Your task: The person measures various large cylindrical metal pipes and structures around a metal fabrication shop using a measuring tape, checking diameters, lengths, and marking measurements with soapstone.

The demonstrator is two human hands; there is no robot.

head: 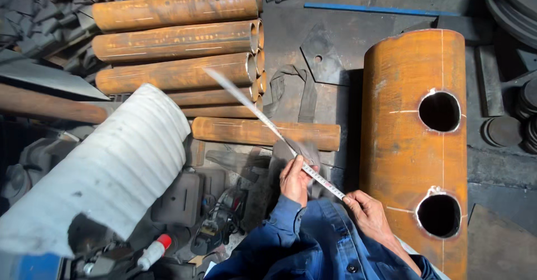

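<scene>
Head view shows the left hand (295, 178) and the right hand (364, 212) holding a steel measuring tape (268, 124) pulled out between them. The fingers of each hand are pinched shut on the tape. The tape's far end sticks up and away, blurry, over a stack of rusty pipes (179, 56). 1 short rusty pipe (265, 133) lies under the tape. A big rusty cylinder (411, 146) with 2 round holes lies just beside the right hand.
</scene>
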